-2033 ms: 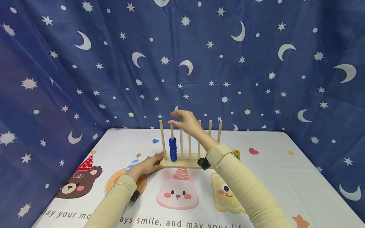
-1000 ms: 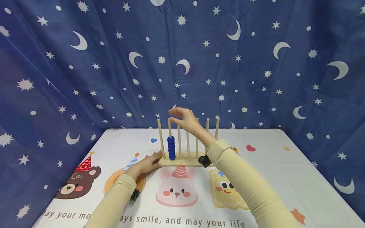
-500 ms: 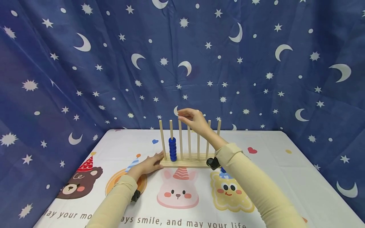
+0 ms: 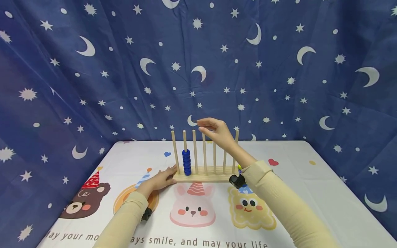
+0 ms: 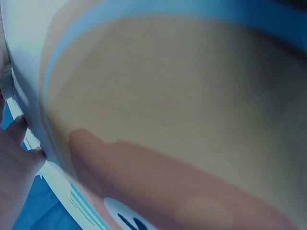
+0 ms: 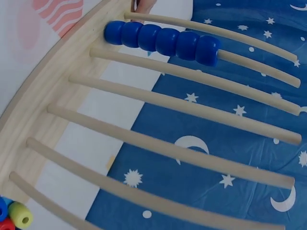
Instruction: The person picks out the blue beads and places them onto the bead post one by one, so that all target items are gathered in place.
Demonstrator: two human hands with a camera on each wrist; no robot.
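A wooden bead stand (image 4: 201, 177) with a row of upright rods stands on the table. Several blue beads (image 4: 186, 162) are stacked on its second rod from the left; the right wrist view shows these blue beads (image 6: 165, 40) side by side. My left hand (image 4: 159, 179) holds the stand's left end, thumb at the front and fingers toward the back. In the left wrist view, part of the left hand (image 5: 17, 163) shows at the edge. My right hand (image 4: 218, 134) hovers at the rod tops, thumb and fingers apart, with no bead visible between them.
Loose beads, among them a yellow-green bead (image 6: 20, 214) and a red bead (image 6: 7, 224), lie by the stand's right end, mostly behind the right forearm in the head view. A printed white tablecloth (image 4: 294, 186) covers the table. A blue star curtain (image 4: 217, 69) hangs behind.
My right hand has moved right, from above the second rod with the blue beads to past the third rod. The left hand stays at the stand's end.
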